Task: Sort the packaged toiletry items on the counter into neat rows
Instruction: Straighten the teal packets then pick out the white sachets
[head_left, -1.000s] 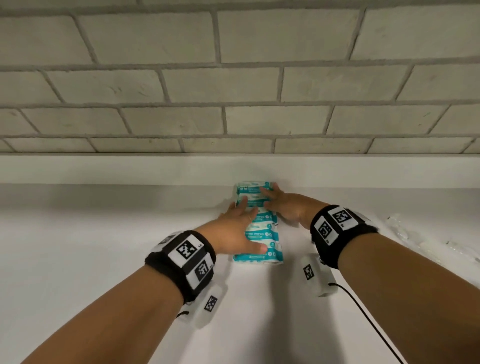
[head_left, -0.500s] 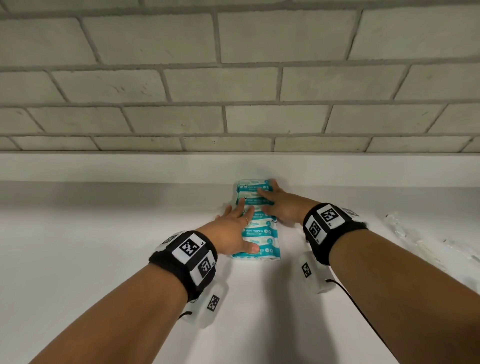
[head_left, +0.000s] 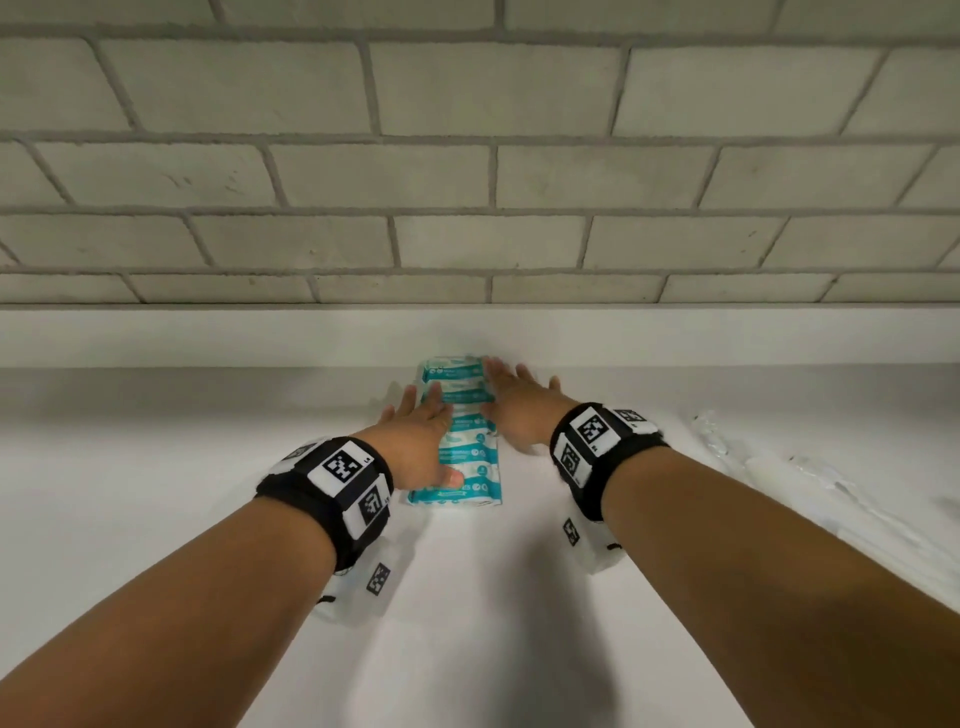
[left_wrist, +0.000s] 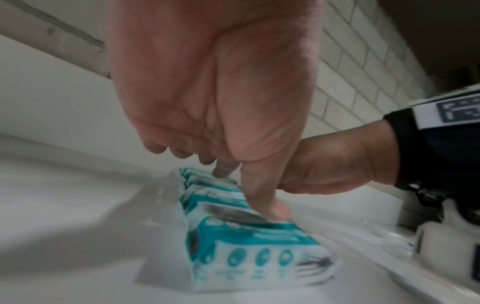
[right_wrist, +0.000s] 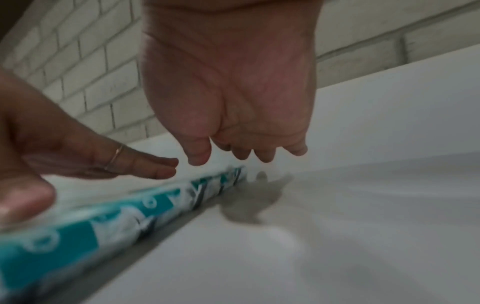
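A row of teal and white wipe packets (head_left: 467, 452) lies on the white counter (head_left: 156, 493), running away from me to the low white ledge at the back. My left hand (head_left: 415, 426) lies flat along the row's left side with fingers straight. In the left wrist view its thumb (left_wrist: 270, 203) presses the top of the near packets (left_wrist: 233, 246). My right hand (head_left: 511, 400) is open on the row's right side, near the far end. In the right wrist view its fingers (right_wrist: 259, 152) hang just above the counter beside the packets (right_wrist: 78, 226), holding nothing.
A grey brick wall (head_left: 467, 182) rises behind the ledge (head_left: 208, 338). Clear plastic packages (head_left: 727, 452) lie on the counter at the right. Bare white counter stretches to the left of the row and in front of it.
Both hands lay over the top of the packets before. The right hand has slid off to the row's right side, and the left hand's fingers have straightened along the left side.
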